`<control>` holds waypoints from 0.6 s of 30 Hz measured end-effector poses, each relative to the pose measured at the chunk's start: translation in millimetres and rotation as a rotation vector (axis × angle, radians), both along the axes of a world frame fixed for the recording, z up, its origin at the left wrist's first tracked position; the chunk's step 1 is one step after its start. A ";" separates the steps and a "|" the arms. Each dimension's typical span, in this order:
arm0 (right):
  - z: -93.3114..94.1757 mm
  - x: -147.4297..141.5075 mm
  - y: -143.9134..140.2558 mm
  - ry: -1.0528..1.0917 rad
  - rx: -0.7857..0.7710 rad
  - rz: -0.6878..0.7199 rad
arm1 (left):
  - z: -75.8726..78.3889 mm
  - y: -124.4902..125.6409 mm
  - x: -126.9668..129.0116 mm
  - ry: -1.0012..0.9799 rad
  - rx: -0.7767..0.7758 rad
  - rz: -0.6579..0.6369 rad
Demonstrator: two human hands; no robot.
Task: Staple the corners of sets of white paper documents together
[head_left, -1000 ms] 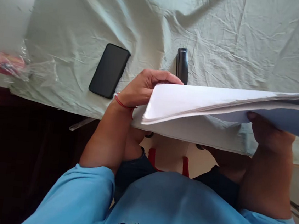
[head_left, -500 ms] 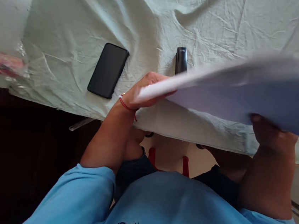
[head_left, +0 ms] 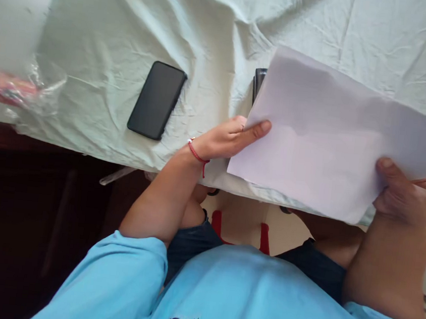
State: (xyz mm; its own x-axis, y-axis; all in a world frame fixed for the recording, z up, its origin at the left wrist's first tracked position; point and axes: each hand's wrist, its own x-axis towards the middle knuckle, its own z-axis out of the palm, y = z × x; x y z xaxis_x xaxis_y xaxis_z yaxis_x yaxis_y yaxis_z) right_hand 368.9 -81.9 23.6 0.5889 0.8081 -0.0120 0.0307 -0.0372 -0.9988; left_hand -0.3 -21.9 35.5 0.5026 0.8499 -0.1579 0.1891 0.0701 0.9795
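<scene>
Landmark: the phone (head_left: 157,100), dark-screened, lies face up on the cloth (head_left: 208,22), slightly slanted.
Paper: a white sheet or stack (head_left: 315,129) is to the right of the phone, well apart from it, held up at a tilt over the cloth's near edge; how many sheets there are cannot be told.
Left hand: the left hand (head_left: 226,139), to the right of the phone and a little nearer the person, is closed to a pinch on the paper's left edge, thumb flat on top, the other fingers mostly hidden.
Right hand: the right hand (head_left: 409,193), far to the right of the phone, grips the paper's near right part, thumb on top and the fingers bent in, partly out of sight behind it.
Stapler: a black stapler (head_left: 258,80) stands out to the right of the phone, only its far end showing past the paper.
Plastic: clear crinkled wrapping (head_left: 49,86) with something red (head_left: 13,89) lies to the left of the phone, too blurred to name.
Wrist: a red string bracelet (head_left: 198,154) circles the left wrist, right of the phone and nearer the person.
Clothing: a light blue shirt (head_left: 252,295) fills the space on the person's side of the phone.
</scene>
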 end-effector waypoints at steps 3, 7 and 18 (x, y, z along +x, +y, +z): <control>1.0 9.4 -5.6 -0.040 -0.154 -0.001 | 3.6 6.7 0.0 0.027 -0.052 0.063; 5.9 27.7 -13.6 -0.070 -0.416 0.082 | 9.7 13.5 -1.0 0.059 -0.114 0.119; 12.9 48.0 -28.2 -0.084 -0.632 0.230 | 13.7 14.1 3.5 0.213 -0.214 0.051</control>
